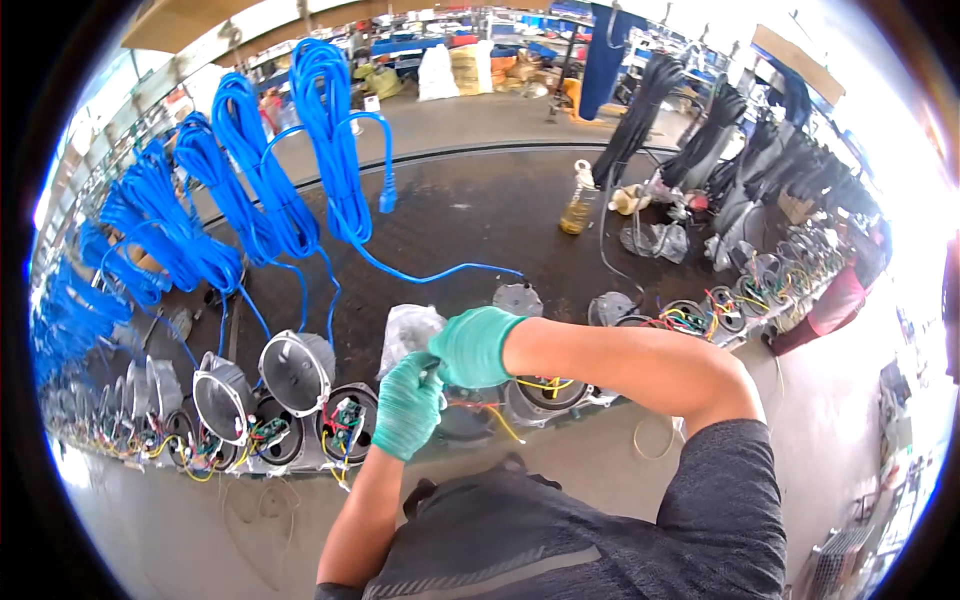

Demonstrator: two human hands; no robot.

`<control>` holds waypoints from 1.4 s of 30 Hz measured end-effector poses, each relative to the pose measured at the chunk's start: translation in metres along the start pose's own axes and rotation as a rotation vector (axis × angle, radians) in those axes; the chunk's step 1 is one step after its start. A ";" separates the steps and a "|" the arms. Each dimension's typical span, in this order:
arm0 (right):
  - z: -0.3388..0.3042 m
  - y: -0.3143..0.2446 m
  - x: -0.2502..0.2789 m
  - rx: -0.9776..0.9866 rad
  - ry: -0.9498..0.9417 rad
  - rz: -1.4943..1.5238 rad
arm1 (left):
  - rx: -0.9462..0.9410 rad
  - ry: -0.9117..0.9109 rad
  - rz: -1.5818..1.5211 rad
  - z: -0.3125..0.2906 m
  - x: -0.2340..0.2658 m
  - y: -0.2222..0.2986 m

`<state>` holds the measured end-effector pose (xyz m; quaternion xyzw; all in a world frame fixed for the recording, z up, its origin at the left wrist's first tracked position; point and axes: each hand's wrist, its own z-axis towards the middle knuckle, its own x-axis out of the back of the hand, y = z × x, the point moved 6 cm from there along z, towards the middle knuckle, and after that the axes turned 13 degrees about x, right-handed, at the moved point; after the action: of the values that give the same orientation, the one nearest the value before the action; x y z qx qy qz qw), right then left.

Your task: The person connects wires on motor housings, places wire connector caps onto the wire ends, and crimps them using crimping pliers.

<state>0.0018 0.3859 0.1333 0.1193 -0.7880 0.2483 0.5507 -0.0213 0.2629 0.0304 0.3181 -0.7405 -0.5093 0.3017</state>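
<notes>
In green knit gloves, my two hands meet over the front edge of the bench. My left hand (407, 408) is closed, fingertips pinched together; a small dark bit shows there, too small to name. Against it presses my right hand (474, 347), its fingers curled, and what they hold is hidden. Just behind them lies a clear plastic bag (405, 328). A round black housing (346, 425) with a green circuit board and coloured wires sits left of my left hand. Under my right forearm is another round housing (545, 400) with yellow wires.
Blue cable coils (325, 130) stand along the left, one lead running to a round grey cover (518, 299). Black cable coils (645, 115) line the right. A bottle of yellow liquid (577, 205) stands on the dark bench (460, 220). A person in red (838, 300) is at the right.
</notes>
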 end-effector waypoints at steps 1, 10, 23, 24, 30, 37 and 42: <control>0.002 0.004 -0.008 -0.037 -0.047 -0.046 | 0.060 -0.036 -0.026 0.003 -0.002 -0.001; -0.006 -0.008 0.011 0.004 -0.007 -0.161 | 0.024 -0.093 -0.240 0.006 -0.006 0.006; -0.002 -0.002 0.012 0.034 0.121 -0.160 | 0.024 -0.126 -0.176 0.008 -0.007 0.010; -0.005 0.001 0.010 0.051 0.186 -0.153 | 0.035 -0.188 -0.198 0.012 -0.010 0.008; -0.001 0.005 -0.010 0.014 -0.068 -0.268 | 0.044 -0.171 -0.125 0.004 -0.017 0.001; -0.014 0.058 0.001 -0.002 0.019 -0.412 | -0.012 0.010 -0.119 0.008 -0.013 -0.007; -0.085 0.032 -0.005 0.419 -0.060 0.004 | -0.043 0.103 -0.178 -0.001 0.029 -0.005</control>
<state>0.0577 0.4570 0.1436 0.2370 -0.7355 0.4041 0.4894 -0.0373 0.2386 0.0299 0.4020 -0.6817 -0.5327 0.2998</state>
